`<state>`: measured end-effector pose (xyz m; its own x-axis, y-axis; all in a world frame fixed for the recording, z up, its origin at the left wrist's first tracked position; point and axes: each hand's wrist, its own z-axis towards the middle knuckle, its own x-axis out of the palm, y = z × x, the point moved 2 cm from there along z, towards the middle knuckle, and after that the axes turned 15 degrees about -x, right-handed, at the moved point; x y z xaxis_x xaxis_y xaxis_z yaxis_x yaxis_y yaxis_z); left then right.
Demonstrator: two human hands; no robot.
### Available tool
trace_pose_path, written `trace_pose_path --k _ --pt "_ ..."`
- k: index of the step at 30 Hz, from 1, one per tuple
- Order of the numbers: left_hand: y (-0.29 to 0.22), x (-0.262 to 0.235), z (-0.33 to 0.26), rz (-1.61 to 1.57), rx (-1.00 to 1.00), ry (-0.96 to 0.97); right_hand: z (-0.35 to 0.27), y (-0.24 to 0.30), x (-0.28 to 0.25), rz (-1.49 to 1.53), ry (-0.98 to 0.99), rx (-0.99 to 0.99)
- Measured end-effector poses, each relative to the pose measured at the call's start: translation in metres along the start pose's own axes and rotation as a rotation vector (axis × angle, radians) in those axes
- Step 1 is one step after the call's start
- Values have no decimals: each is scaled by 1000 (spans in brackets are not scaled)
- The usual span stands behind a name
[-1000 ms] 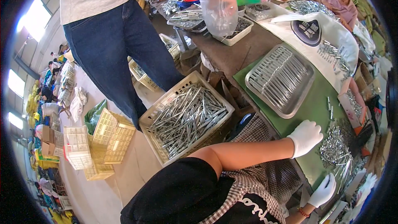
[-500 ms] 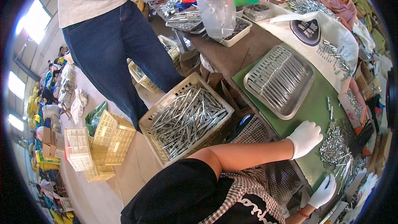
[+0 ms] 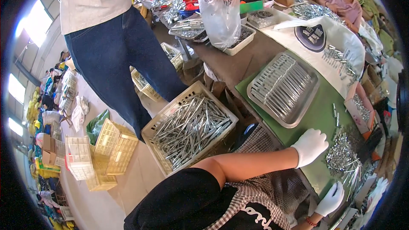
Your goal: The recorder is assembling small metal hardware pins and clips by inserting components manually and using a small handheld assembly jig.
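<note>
My left hand (image 3: 310, 146), in a white glove, rests on the green mat (image 3: 317, 119) with its fingers curled under; whatever is beneath them is hidden. Just to its right lies a heap of small metal pins (image 3: 341, 155). My right hand (image 3: 331, 199), also gloved, sits lower at the table's edge beside several longer metal rods (image 3: 354, 174); its grip is unclear. Above my left hand, a steel tray (image 3: 283, 89) holds rods laid in rows.
A cream plastic crate (image 3: 189, 130) full of metal rods stands on the floor by my left arm. A person in jeans (image 3: 119, 59) holds a clear plastic bag (image 3: 219, 15) over the brown table. Yellow baskets (image 3: 106, 153) lie on the floor. Another person (image 3: 341, 2) sits far right.
The standing person has shifted the clear bag, which now hangs more fully open over the table. My two hands have stayed almost still.
</note>
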<state>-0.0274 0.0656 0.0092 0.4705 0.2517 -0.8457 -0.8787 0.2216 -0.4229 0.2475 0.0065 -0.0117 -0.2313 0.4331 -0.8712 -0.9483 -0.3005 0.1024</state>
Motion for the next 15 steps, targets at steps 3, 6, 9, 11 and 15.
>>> trace_pose_path --k 3,6,9,11,15 --pt "1 -4 -1 13 -2 20 2 2 -2 17 13 10" --pt "1 -4 1 14 -2 33 4 5 -2 29 4 -3" --pt "1 -1 2 4 -1 37 3 5 -3 30 -8 -6" --pt "-1 0 3 -2 9 40 1 4 -4 26 -14 7" --pt "3 -1 2 28 -8 44 3 3 2 62 -23 -9"
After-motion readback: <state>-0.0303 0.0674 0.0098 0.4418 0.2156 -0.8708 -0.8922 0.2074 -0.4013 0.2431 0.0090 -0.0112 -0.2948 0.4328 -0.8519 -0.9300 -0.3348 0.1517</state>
